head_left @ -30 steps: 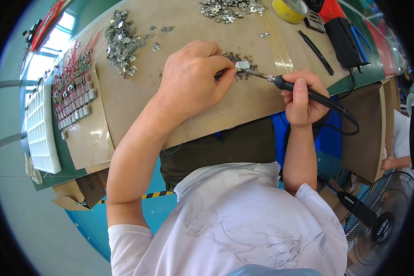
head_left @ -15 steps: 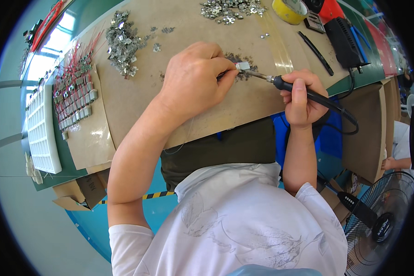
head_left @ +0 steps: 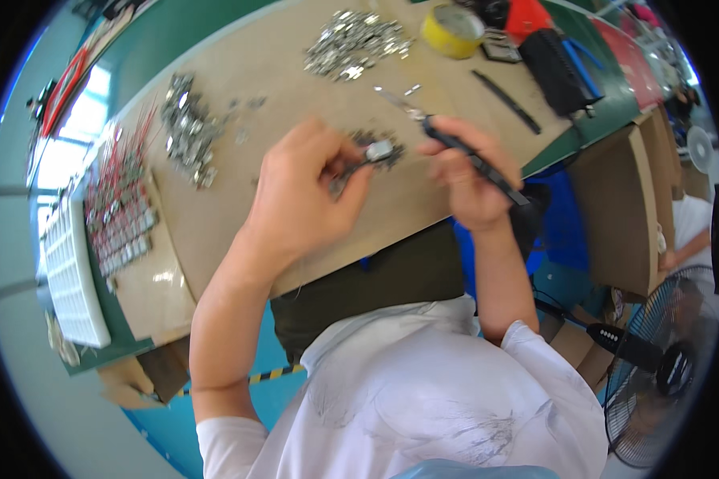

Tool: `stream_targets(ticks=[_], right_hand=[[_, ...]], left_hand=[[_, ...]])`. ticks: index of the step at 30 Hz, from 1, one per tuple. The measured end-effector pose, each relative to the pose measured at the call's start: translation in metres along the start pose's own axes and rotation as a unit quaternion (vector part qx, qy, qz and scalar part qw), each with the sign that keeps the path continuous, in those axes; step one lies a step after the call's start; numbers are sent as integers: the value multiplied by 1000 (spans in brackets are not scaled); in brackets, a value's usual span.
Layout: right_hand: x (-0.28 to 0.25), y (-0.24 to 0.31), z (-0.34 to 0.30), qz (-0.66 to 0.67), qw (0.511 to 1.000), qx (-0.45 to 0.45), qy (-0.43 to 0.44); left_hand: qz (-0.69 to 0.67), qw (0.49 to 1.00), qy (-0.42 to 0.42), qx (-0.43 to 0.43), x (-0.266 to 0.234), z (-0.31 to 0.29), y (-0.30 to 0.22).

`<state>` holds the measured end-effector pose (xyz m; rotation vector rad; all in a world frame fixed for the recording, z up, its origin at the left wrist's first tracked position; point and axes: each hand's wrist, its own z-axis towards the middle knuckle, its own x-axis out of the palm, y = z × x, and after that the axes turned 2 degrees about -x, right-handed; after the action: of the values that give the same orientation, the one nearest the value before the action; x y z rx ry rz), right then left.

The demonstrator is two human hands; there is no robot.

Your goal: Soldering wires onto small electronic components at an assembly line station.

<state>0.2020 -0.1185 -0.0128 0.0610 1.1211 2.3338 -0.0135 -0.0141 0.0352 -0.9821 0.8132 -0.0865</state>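
My left hand (head_left: 303,188) is closed in a pinch above the brown work sheet (head_left: 240,72). Between its thumb and fingers is a small silver metal part (head_left: 379,150), over a patch of dark residue on the sheet. My right hand (head_left: 479,180) grips a soldering iron (head_left: 475,160) by its black handle. The iron's thin metal tip points up and to the left, apart from the silver part and towards a heap of shiny metal pieces (head_left: 355,44). Motion blurs both hands a little.
Grey metal pieces (head_left: 185,132) lie heaped at left, beside rows of red-wired parts (head_left: 124,219) and a white gridded tray (head_left: 73,271). Yellow tape (head_left: 453,32), a black pen-like tool (head_left: 506,101) and a black box-shaped device (head_left: 559,72) sit far right. A fan (head_left: 667,367) stands lower right.
The soldering iron has lifted off the silver part, its tip swinging up and away. My left hand has moved left and down with the part. The whole view has shifted.
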Motion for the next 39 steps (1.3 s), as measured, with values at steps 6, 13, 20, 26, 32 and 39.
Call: stream_targets(ticks=[6,13,20,26,32,39], right_hand=[[13,-5,20,-111,979,-153,81],[16,2,15,-126,978,-114,121],[12,-4,20,-132,978,-123,108],[13,-1,21,-115,979,-141,87],[12,11,19,-74,982,-156,72],[10,0,19,-91,978,-165,90]], left_hand=[[228,969,21,95,12,-5,-5],[278,954,29,105,16,-8,3],[157,981,7,116,11,-1,1],[8,1000,-5,24,14,-2,4],[-5,1000,15,-21,10,-4,5],[-9,1000,21,-9,11,0,4]])
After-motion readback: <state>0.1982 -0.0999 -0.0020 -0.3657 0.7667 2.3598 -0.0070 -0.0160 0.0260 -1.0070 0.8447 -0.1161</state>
